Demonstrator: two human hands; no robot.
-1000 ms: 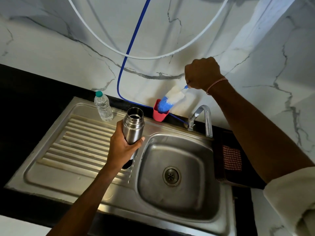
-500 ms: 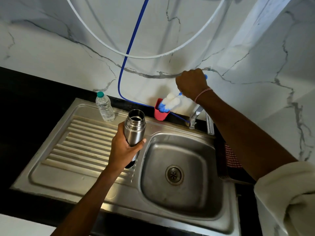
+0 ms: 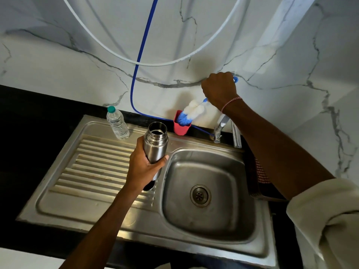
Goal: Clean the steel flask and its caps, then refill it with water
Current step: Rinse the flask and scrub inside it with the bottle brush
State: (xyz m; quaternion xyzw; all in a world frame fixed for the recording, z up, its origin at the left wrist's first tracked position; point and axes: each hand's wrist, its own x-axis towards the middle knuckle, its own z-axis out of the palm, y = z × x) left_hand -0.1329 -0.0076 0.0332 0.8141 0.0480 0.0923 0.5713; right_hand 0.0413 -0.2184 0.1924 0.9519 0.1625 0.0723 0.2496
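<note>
Left hand [image 3: 143, 167] wraps around the uncapped steel flask [image 3: 156, 144], mouth up over the drainboard of the sink [image 3: 93, 167]; further back, right hand [image 3: 219, 90] clenches the bottle brush [image 3: 191, 113] handle, blue bristle tip inside the red cup [image 3: 180, 130]

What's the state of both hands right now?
Left hand: closed around the uncapped steel flask.
Right hand: closed around the bottle brush handle, bristle tip at the pink cup.

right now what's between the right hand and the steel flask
In the head view: the brush, head in the pink cup, between right hand and steel flask.
</note>
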